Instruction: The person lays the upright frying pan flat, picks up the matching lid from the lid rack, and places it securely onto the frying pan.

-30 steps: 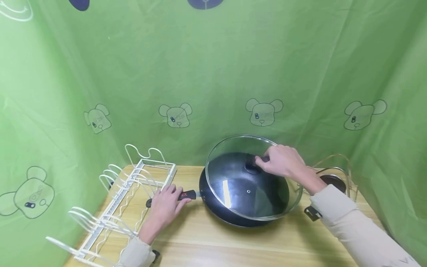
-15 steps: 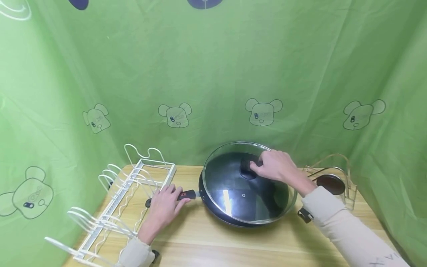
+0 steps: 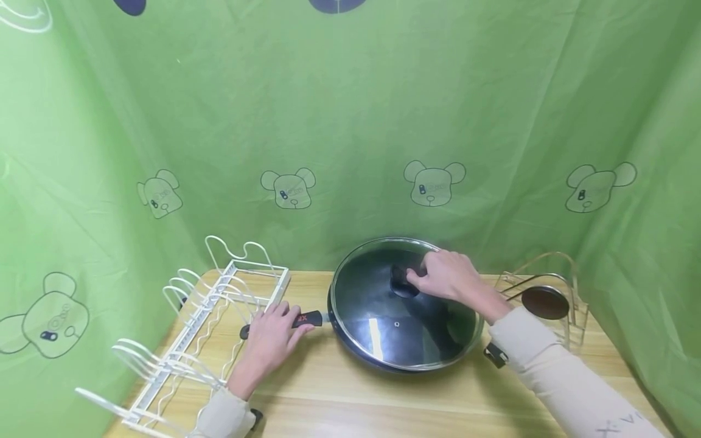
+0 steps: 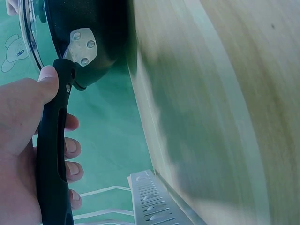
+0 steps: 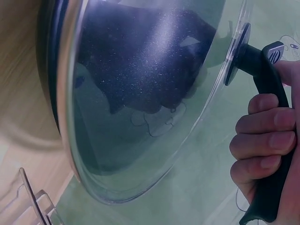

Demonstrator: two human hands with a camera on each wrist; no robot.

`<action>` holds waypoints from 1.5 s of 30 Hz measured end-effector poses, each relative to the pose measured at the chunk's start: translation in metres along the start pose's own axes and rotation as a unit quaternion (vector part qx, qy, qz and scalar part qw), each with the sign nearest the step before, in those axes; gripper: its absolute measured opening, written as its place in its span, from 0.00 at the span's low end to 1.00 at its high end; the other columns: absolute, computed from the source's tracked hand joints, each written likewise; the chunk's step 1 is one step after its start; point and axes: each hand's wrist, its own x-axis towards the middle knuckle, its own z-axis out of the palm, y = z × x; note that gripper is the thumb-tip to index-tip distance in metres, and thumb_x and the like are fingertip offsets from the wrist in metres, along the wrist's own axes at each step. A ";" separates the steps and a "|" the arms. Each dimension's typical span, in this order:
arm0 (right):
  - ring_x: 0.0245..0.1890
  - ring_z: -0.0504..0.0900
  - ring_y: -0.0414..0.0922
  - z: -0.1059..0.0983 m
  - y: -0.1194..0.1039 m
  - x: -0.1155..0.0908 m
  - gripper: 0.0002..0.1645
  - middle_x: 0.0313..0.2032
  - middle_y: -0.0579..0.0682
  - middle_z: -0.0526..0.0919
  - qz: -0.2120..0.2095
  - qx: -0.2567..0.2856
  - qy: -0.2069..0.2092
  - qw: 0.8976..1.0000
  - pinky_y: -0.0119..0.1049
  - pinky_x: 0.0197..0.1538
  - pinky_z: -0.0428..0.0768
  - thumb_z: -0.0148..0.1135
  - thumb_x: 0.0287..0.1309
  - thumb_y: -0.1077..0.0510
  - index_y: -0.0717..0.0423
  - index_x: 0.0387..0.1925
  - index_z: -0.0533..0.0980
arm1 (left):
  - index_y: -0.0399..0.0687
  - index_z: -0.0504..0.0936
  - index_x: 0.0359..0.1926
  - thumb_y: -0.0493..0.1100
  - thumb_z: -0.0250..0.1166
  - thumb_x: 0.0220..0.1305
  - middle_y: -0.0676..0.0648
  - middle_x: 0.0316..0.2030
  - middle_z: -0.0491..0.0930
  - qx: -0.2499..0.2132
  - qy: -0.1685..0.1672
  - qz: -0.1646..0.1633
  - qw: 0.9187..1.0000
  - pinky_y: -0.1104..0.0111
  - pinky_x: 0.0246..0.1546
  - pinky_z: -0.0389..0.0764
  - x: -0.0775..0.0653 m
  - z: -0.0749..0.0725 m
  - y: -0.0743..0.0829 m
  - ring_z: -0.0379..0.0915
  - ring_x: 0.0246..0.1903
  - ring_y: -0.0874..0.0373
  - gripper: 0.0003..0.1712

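A dark wok point(image 4: 103, 42) with a long black handle point(image 4: 52, 154) sits on the wooden table. My left hand point(image 3: 269, 337) grips that handle, thumb along its top and fingers wrapped beneath, as the left wrist view shows. Over the wok lies a clear glass lid point(image 3: 397, 340), its rim nearly lined up with the wok's rim. My right hand point(image 3: 446, 275) holds the lid by its black handle point(image 5: 271, 84), fingers curled round it in the right wrist view. Through the glass the wok's dark inside shows.
Left of the wok a white wire rack point(image 3: 177, 353) with upright loops runs along the table point(image 3: 339, 407). At the back right stands a copper-coloured wire rack point(image 3: 572, 298) with a dark round disc point(image 3: 545, 302) at it. Green curtains point(image 3: 350, 121) enclose the table's back and sides.
My right hand has moved left and down with the glass lid, bringing it over the wok. My left hand has stayed on the wok's handle.
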 end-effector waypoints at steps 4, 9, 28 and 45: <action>0.15 0.67 0.42 0.003 0.000 0.001 0.31 0.13 0.43 0.70 0.002 0.001 -0.002 1.000 0.36 0.19 0.67 0.56 0.67 0.37 0.46 0.11 0.70 | 0.50 0.82 0.49 0.69 0.57 0.71 0.48 0.38 0.77 0.002 -0.003 0.000 1.000 0.53 0.41 0.79 0.000 0.001 0.000 0.76 0.40 0.49 0.28; 0.14 0.67 0.42 0.005 -0.001 0.002 0.31 0.12 0.43 0.69 0.005 0.006 -0.002 1.000 0.36 0.19 0.67 0.56 0.66 0.37 0.47 0.11 0.69 | 0.50 0.82 0.49 0.69 0.58 0.71 0.47 0.38 0.78 0.003 -0.001 -0.001 1.000 0.52 0.42 0.79 0.001 0.000 -0.001 0.76 0.41 0.48 0.28; 0.13 0.66 0.41 0.015 -0.003 0.007 0.32 0.12 0.42 0.68 0.002 0.004 -0.007 1.000 0.34 0.18 0.65 0.56 0.66 0.37 0.47 0.10 0.68 | 0.51 0.82 0.48 0.68 0.59 0.71 0.48 0.38 0.78 -0.004 0.004 0.002 1.000 0.53 0.40 0.78 0.000 0.000 -0.001 0.75 0.40 0.48 0.27; 0.13 0.65 0.41 0.021 -0.003 0.011 0.32 0.12 0.42 0.66 -0.004 -0.006 -0.013 1.000 0.34 0.17 0.65 0.57 0.66 0.37 0.47 0.10 0.66 | 0.51 0.82 0.48 0.68 0.58 0.71 0.48 0.38 0.77 -0.002 -0.001 -0.003 1.000 0.53 0.41 0.78 0.001 -0.001 0.000 0.75 0.41 0.49 0.27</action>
